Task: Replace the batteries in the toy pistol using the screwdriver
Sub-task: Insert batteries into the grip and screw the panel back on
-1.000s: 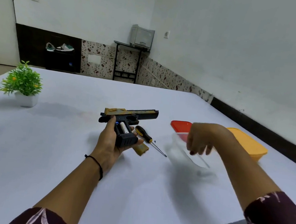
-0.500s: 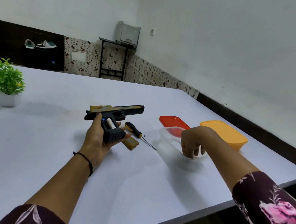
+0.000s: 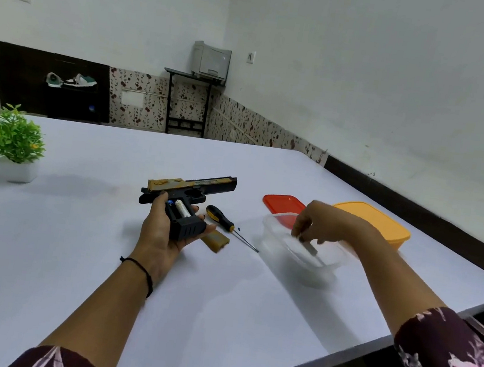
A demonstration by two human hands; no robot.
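My left hand (image 3: 163, 231) grips the black and gold toy pistol (image 3: 193, 191) by its grip, held above the table. The grip's side is open and a white battery (image 3: 182, 208) shows inside. The gold cover piece (image 3: 216, 240) lies on the table just under the pistol's butt. A black and yellow screwdriver (image 3: 220, 218) lies to the right of it, with a tiny dark screw (image 3: 239, 229) beside the shaft. My right hand (image 3: 318, 224) hangs over the clear plastic tub (image 3: 331, 264) and pinches a grey battery (image 3: 310, 247) at the fingertips.
A red lid (image 3: 282, 204) lies behind the clear tub, and a yellow lidded box (image 3: 374, 222) stands to its right near the table's edge. A small potted plant (image 3: 12, 143) stands at the far left of the white table (image 3: 73, 238).
My right hand dipped into the clear tub and has now lifted slightly with a grey battery pinched in its fingers. The left hand keeps the pistol steady.
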